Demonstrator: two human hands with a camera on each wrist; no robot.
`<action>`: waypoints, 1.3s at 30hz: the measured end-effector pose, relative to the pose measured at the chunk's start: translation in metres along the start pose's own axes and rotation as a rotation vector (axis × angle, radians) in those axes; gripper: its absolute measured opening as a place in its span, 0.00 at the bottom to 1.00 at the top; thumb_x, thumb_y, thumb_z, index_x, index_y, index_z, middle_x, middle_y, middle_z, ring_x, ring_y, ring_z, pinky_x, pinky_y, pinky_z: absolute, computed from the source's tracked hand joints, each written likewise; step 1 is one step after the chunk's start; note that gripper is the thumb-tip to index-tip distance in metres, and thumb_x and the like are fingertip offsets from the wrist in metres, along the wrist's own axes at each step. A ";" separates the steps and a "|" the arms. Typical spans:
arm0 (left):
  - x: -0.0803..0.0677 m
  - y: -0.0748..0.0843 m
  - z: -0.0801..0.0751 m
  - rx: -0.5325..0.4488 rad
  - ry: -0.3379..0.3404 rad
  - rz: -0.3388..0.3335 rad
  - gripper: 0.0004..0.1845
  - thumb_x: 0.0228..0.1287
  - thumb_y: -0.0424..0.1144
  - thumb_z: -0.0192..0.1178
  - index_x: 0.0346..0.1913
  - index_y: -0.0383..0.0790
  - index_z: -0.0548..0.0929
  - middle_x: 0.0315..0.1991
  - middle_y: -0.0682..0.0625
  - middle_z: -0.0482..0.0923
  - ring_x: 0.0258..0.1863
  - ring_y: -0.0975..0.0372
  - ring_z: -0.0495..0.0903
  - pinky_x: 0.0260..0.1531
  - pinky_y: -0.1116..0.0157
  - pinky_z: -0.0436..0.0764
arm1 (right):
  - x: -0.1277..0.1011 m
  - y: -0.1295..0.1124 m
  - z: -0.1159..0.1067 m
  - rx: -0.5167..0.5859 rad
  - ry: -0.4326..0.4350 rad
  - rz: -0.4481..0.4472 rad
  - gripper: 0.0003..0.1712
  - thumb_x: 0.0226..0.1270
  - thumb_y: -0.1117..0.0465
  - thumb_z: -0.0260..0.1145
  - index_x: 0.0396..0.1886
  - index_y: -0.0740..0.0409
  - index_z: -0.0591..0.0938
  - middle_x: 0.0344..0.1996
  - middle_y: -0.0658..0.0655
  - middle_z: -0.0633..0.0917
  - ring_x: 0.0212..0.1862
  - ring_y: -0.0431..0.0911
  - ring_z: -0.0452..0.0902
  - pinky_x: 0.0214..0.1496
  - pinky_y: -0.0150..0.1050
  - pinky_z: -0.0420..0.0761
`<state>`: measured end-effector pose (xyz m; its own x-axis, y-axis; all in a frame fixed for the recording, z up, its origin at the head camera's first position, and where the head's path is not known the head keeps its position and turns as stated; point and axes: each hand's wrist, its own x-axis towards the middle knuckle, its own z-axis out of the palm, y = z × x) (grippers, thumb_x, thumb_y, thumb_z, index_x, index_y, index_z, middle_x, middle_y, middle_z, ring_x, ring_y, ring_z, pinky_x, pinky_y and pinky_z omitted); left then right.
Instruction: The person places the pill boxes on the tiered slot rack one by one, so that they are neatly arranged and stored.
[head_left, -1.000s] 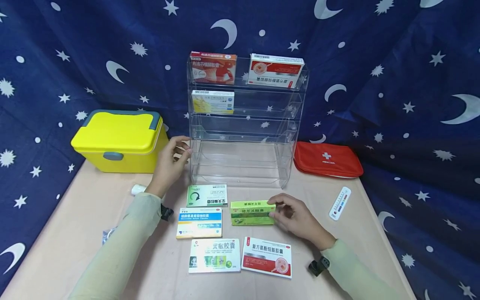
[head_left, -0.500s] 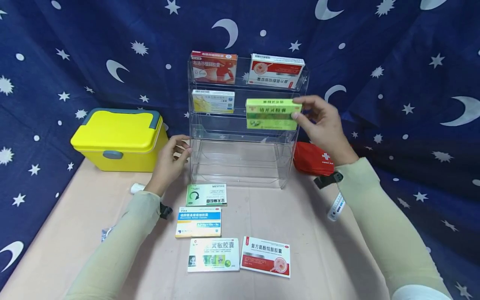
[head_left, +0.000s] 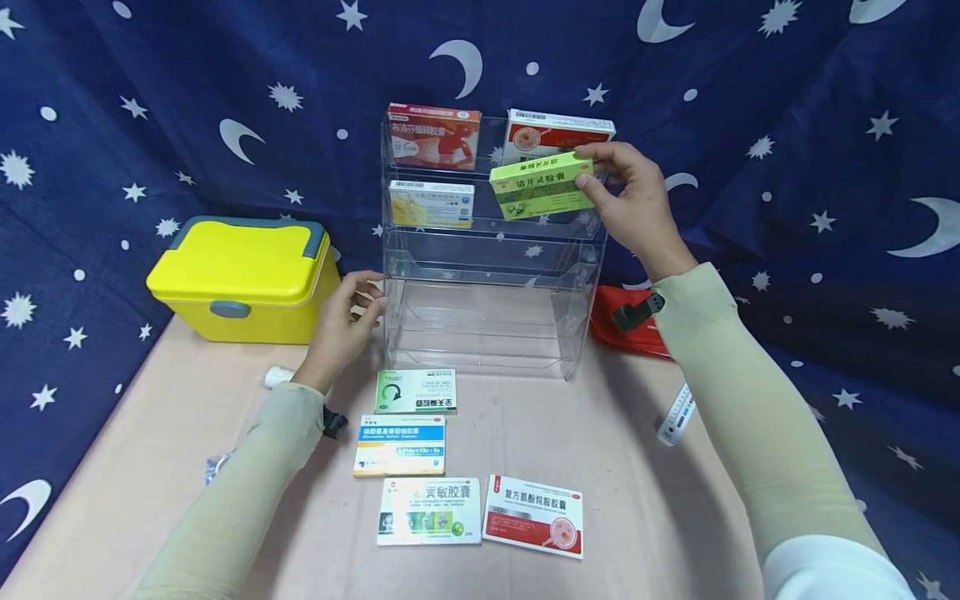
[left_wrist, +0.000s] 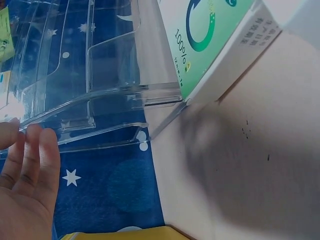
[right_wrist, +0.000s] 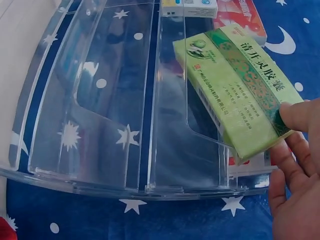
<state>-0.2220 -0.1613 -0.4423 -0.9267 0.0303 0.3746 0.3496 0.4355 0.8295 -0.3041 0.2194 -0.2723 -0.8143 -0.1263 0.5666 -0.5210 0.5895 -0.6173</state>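
Note:
My right hand [head_left: 630, 196] pinches a yellow-green medicine box [head_left: 542, 187] by its right end, thumb in front. The box is slightly tilted, before the right side of a clear tiered rack [head_left: 480, 321]. It partly covers a red-and-white medicine box [head_left: 558, 133] on the top tier. In the right wrist view, the green box [right_wrist: 237, 92] overlaps a tier's clear front lip. My left hand [head_left: 341, 329] holds the rack's left side edge between thumb and fingertips. An orange-red medicine box [head_left: 435, 137] stands top left, with a white-and-yellow box [head_left: 432, 206] below it.
Several medicine boxes lie before the rack, including a green-and-white one [head_left: 416, 392], a blue-and-white one [head_left: 400, 446] and a red-and-white one [head_left: 534, 517]. A yellow case [head_left: 236, 283] stands left; a red pouch [head_left: 626, 321] and a thermometer card [head_left: 677, 415] are right, partly behind my arm.
My right hand has lifted the green box from the table to the rack, raising it further and tilting it over the last half second. My left hand stays at the rack's side.

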 end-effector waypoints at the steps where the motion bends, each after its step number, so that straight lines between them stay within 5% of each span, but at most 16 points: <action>1: 0.000 0.000 0.000 0.001 -0.002 -0.002 0.19 0.74 0.34 0.62 0.63 0.44 0.75 0.43 0.48 0.78 0.35 0.58 0.80 0.32 0.68 0.82 | 0.001 0.000 0.001 -0.003 -0.002 -0.002 0.18 0.70 0.66 0.69 0.58 0.52 0.85 0.48 0.51 0.83 0.48 0.41 0.78 0.51 0.37 0.68; 8: 0.000 0.000 0.000 -0.007 0.002 -0.005 0.18 0.73 0.33 0.62 0.63 0.43 0.76 0.42 0.48 0.78 0.35 0.58 0.80 0.32 0.68 0.82 | 0.001 -0.001 0.003 -0.073 -0.030 0.031 0.17 0.71 0.62 0.70 0.58 0.49 0.85 0.49 0.50 0.80 0.50 0.40 0.78 0.52 0.37 0.72; 13: 0.001 0.001 0.001 -0.001 -0.006 -0.002 0.19 0.73 0.34 0.62 0.63 0.44 0.75 0.43 0.48 0.79 0.35 0.58 0.80 0.33 0.68 0.81 | -0.004 0.005 0.000 -0.179 -0.014 -0.019 0.17 0.70 0.63 0.70 0.57 0.53 0.86 0.51 0.51 0.80 0.49 0.40 0.80 0.44 0.37 0.73; 15: 0.001 0.001 0.001 -0.001 -0.008 -0.004 0.19 0.73 0.34 0.62 0.63 0.44 0.75 0.43 0.48 0.79 0.36 0.58 0.80 0.34 0.68 0.81 | -0.005 0.007 -0.001 -0.221 -0.012 -0.040 0.17 0.70 0.63 0.70 0.57 0.54 0.86 0.52 0.52 0.81 0.49 0.42 0.80 0.48 0.39 0.74; 25: 0.000 -0.001 0.001 0.010 -0.001 0.000 0.19 0.74 0.34 0.62 0.64 0.44 0.75 0.44 0.48 0.78 0.38 0.58 0.79 0.40 0.65 0.79 | -0.007 0.009 -0.003 -0.376 -0.031 -0.043 0.18 0.70 0.60 0.70 0.58 0.54 0.86 0.55 0.56 0.81 0.47 0.50 0.69 0.51 0.46 0.69; 34: 0.000 -0.001 0.001 0.024 -0.002 -0.005 0.19 0.74 0.34 0.61 0.64 0.44 0.75 0.44 0.48 0.79 0.39 0.58 0.79 0.42 0.62 0.81 | -0.017 0.006 -0.004 -0.369 -0.043 -0.043 0.19 0.72 0.58 0.67 0.61 0.53 0.85 0.60 0.53 0.80 0.51 0.51 0.71 0.52 0.47 0.71; 39: -0.001 -0.001 0.001 0.027 -0.006 -0.015 0.19 0.74 0.33 0.61 0.64 0.44 0.75 0.44 0.48 0.79 0.40 0.57 0.79 0.43 0.58 0.81 | -0.037 0.002 0.004 -0.256 0.010 -0.161 0.14 0.71 0.62 0.67 0.53 0.56 0.88 0.54 0.54 0.82 0.48 0.49 0.73 0.49 0.45 0.72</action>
<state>-0.2219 -0.1610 -0.4437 -0.9325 0.0290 0.3599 0.3321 0.4599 0.8235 -0.2756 0.2222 -0.2964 -0.7234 -0.2268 0.6521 -0.5603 0.7448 -0.3624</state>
